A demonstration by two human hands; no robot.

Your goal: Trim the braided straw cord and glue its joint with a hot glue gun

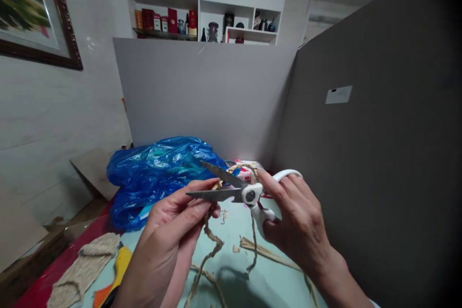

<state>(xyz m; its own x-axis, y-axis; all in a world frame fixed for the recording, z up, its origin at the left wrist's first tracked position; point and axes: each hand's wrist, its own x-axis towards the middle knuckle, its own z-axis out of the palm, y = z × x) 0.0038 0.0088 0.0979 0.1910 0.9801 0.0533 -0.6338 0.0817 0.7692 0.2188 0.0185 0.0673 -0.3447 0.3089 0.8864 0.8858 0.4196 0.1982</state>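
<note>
My right hand [301, 219] grips white-handled scissors [250, 194], thumb in one loop and fingers in the other. The dark metal blades are parted and point left, reaching over the fingertips of my left hand [169, 224]. Pinched in those fingertips is a twisted straw cord [215, 245]. Its lower end hangs in a crooked strand toward the table, and a braided part [236, 167] arches up behind the blades toward my right hand. A short piece of the cord lies between the blades; whether they touch it I cannot tell.
A crumpled blue plastic bag [162, 166] lies at the back left of the pale green table [236, 231]. Dry straw strips [269, 251] rest at the right. A woven straw piece [86, 267] and a yellow-orange object [121, 269] lie left. Grey panels [209, 91] stand behind and right.
</note>
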